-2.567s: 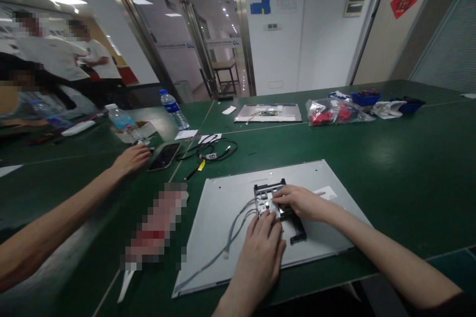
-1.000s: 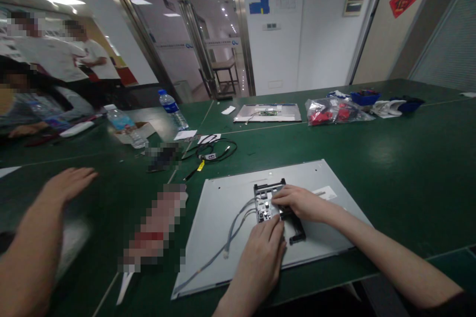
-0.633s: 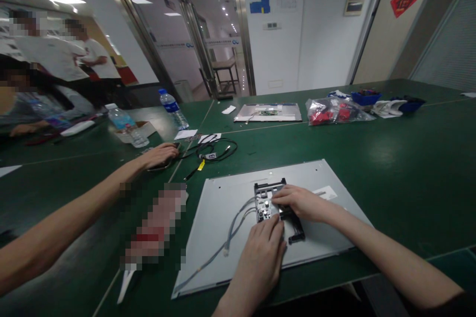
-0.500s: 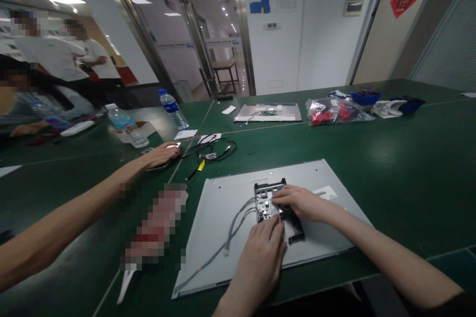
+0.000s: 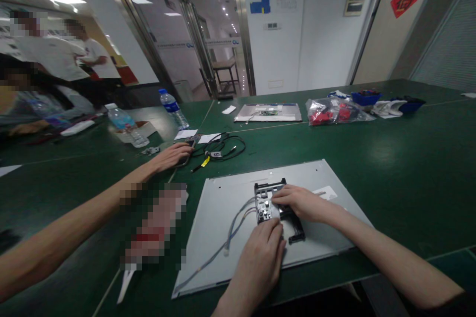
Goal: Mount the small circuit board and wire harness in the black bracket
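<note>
A large flat grey-white panel (image 5: 219, 218), which looks like the back of a display, lies on the green table. On its middle sits a black plastic bracket (image 5: 295, 230) with a silver metal plate (image 5: 264, 203) in it. Grey cables (image 5: 232, 230) run from the bracket's left side across the panel. My left hand (image 5: 260, 252) grips the bracket's near edge with fingers bent and together. From the right, my right hand (image 5: 301, 201) holds the bracket's middle, fingertips pressed by the metal plate. Both thumbs and the undersides of my fingers are partly hidden.
A co-worker's hand (image 5: 174, 155) reaches in from the left onto a phone beside coiled black cables (image 5: 223, 151). Water bottles (image 5: 173, 109) stand farther back. Another panel (image 5: 267, 113) and a plastic bag with red parts (image 5: 330, 113) lie at the far side.
The co-worker's hand has slid the phone away and to the right, shifting the coiled cables rightward. My hands have hardly moved on the bracket.
</note>
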A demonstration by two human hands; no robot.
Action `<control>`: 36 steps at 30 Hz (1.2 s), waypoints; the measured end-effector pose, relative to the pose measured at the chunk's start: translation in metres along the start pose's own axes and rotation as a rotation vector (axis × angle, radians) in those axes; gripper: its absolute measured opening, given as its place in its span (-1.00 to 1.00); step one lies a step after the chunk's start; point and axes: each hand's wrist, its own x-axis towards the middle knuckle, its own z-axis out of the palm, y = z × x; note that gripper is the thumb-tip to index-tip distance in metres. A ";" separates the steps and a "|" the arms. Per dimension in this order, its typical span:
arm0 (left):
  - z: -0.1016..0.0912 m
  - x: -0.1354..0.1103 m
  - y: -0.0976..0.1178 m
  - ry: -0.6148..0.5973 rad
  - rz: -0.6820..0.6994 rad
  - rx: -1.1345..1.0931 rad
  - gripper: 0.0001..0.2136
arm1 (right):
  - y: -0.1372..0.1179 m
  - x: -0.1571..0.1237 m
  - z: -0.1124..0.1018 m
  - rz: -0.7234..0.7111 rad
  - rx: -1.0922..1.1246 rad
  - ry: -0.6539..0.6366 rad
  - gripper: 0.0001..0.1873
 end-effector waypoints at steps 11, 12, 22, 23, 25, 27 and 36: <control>0.000 -0.001 0.002 -0.066 0.003 -0.053 -0.70 | -0.003 0.000 -0.002 0.014 -0.002 -0.008 -0.49; 0.000 -0.001 0.002 -0.069 0.004 -0.054 -0.70 | -0.003 -0.001 -0.002 0.013 -0.004 -0.007 -0.50; -0.003 0.002 0.004 -0.081 0.016 -0.008 -0.72 | -0.001 0.000 0.000 -0.002 -0.021 0.002 -0.49; -0.003 0.002 0.004 -0.079 0.014 0.003 -0.72 | -0.001 0.000 0.000 -0.003 -0.024 0.000 -0.49; -0.002 0.002 0.004 -0.074 0.011 0.012 -0.73 | 0.000 0.000 0.000 -0.003 -0.032 -0.002 -0.49; -0.002 0.002 0.004 -0.067 0.016 0.002 -0.72 | 0.000 0.000 0.001 -0.005 -0.037 -0.004 -0.50; -0.002 0.002 0.005 -0.059 0.051 -0.024 -0.72 | 0.000 -0.001 0.001 0.002 -0.056 0.012 -0.51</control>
